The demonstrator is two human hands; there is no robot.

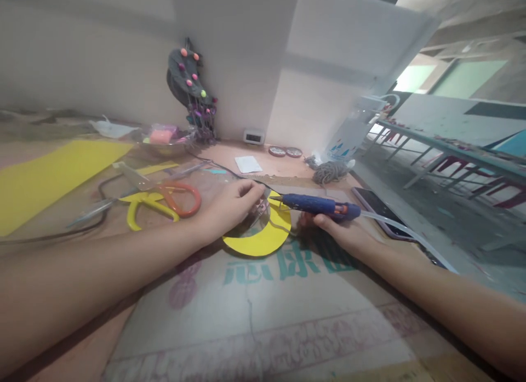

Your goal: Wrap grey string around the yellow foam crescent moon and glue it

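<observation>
My right hand (pixel 329 228) is wrapped round the handle of a blue hot glue gun (pixel 310 203), with a long clear glue stick (pixel 390 222) sticking out of its back end. The nozzle points left, over the upper part of a yellow crescent cutout (pixel 263 242) lying on the cardboard. A grey yarn strand (pixel 281 227) crosses the crescent. My left hand (pixel 240 204) is at the crescent's inner side, thumb and fingers pinched together. Something small and pinkish shows below its fingertips, too blurred to name.
Orange-and-yellow scissors (pixel 184 200) and a yellow sheet (pixel 57 174) lie left. A grey crescent ornament with pompoms (pixel 181 78) leans against the wall. Grey yarn (pixel 329 172), a paper bag (pixel 355 132) and a phone (pixel 382 212) are right. Printed cardboard (pixel 230 327) covers the table front.
</observation>
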